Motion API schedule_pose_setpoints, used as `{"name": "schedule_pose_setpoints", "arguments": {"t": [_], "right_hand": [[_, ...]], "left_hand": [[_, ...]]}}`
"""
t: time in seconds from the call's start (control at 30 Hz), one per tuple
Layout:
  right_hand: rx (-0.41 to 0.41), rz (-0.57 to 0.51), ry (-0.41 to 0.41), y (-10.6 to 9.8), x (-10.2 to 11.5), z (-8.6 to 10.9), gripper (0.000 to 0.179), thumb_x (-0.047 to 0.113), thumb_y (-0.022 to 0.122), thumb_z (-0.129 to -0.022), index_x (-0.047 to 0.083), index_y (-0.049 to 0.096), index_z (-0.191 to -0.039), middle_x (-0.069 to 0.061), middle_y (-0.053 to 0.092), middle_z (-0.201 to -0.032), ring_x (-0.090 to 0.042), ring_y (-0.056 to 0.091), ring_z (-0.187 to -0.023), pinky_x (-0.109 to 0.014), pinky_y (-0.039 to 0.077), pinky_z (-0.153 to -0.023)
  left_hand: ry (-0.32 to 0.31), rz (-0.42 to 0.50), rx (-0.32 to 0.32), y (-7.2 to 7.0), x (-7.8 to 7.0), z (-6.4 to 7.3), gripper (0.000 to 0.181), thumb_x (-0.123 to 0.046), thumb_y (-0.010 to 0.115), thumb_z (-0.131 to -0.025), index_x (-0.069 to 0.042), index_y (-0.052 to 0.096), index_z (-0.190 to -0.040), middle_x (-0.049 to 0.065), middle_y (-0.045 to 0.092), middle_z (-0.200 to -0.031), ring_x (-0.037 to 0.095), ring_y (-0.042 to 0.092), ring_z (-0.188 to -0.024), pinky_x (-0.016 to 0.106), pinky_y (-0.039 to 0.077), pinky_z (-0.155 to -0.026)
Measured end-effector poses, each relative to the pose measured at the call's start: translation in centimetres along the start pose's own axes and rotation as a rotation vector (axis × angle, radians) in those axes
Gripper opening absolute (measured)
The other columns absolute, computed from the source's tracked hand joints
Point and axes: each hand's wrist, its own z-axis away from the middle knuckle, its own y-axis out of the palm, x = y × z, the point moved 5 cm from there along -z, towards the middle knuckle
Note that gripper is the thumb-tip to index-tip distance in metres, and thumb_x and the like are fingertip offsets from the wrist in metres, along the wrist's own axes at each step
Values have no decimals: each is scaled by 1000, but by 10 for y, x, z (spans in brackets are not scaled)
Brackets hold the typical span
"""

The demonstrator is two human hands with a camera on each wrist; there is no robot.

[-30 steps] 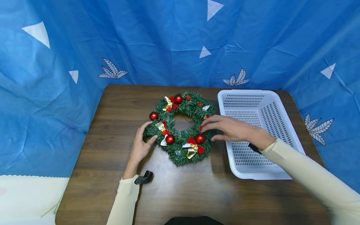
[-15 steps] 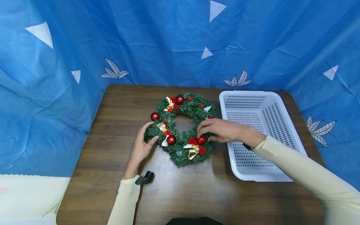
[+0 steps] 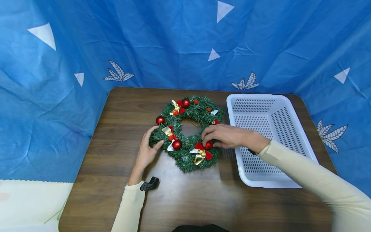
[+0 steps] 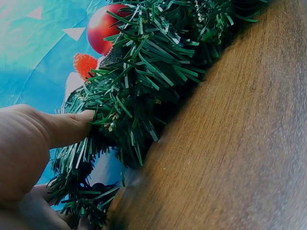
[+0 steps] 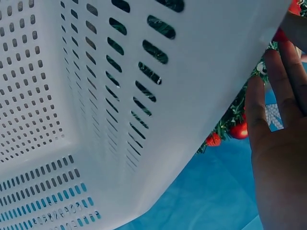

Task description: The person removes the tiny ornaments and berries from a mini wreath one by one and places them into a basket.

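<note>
A green Christmas wreath (image 3: 186, 164) lies flat on the wooden table, dressed with red balls, gold-and-red bows and small red berries. My left hand (image 3: 146, 153) holds its left edge, thumb toward me and fingers farther back; in the left wrist view the thumb (image 4: 72, 128) presses into the needles. On the wreath's right side, my right hand (image 3: 229, 136) reaches over from the basket and pinches a red Christmas ball (image 3: 208, 145) just above the front bow (image 3: 199, 156). That hand partly covers the ball and another bow (image 3: 216, 122). The right wrist view shows its fingers (image 5: 259, 108) extended beyond the basket wall.
A white perforated plastic basket (image 3: 246, 178) stands right of the wreath, under my right forearm. Blue patterned cloth (image 3: 174, 45) hangs behind the table (image 3: 116, 129) and along its sides. A black wrist mount (image 3: 149, 183) sits by my left cuff.
My right hand has moved left and toward me, from the wreath's right edge onto the red ball near the front bow. My left hand stays at the left edge. The head view has shifted slightly.
</note>
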Motion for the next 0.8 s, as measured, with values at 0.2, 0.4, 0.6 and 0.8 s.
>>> {"name": "schedule_pose_setpoints", "arguments": {"t": [0.2, 0.4, 0.6, 0.8], "right_hand": [[13, -7, 12, 1, 1, -2, 29, 6, 77, -87, 19, 73, -112, -1, 64, -126, -20, 57, -123, -42, 51, -102], [27, -31, 5, 3, 1, -3, 27, 6, 75, -89, 17, 72, -113, 0, 65, -123, -17, 59, -118, -39, 52, -100], [23, -26, 11, 3, 1, -2, 24, 9, 74, -91, 17, 71, -114, 0, 64, -121, -17, 59, -115, -39, 53, -100], [-12, -13, 14, -2, 3, 4, 25, 11, 72, -92, 16, 71, -116, 0, 64, -122, -16, 58, -117, -37, 51, -102]], "left_hand": [[-3, -1, -4, 0, 0, 0, 63, -11, 76, -89, -21, 49, -146, 12, 49, -148, 33, 41, -140, 57, 27, -116], [2, -10, -12, 0, 0, 0, 65, -10, 77, -88, -21, 49, -145, 13, 49, -148, 33, 41, -139, 58, 28, -116], [1, -24, -12, 1, 1, 0, 62, -12, 75, -89, -20, 49, -145, 12, 49, -148, 32, 42, -139, 57, 29, -116], [-10, -23, -3, 1, 2, 1, 63, -13, 75, -90, -21, 48, -146, 11, 48, -149, 32, 41, -140, 58, 28, -116]]}}
